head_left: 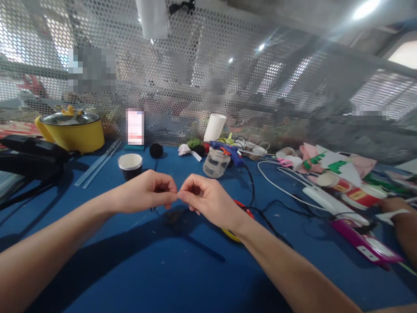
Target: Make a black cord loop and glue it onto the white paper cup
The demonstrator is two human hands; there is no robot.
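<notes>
Clearly two hands, left hand (146,191) and right hand (205,198), fingers pinched together.

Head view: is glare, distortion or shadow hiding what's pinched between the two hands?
Head view: a lens flare streaks from the ceiling light at top right, clear of the hands; wide-angle distortion bends the mesh screen; the left hand and right hand are sharp, fingertips meeting, but whatever they pinch is too small to tell; their shadow darkens the blue table below.

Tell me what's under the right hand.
Under the right hand a red-and-yellow tool lies on the blue table. Only its edges show; the wrist covers the rest.
</notes>
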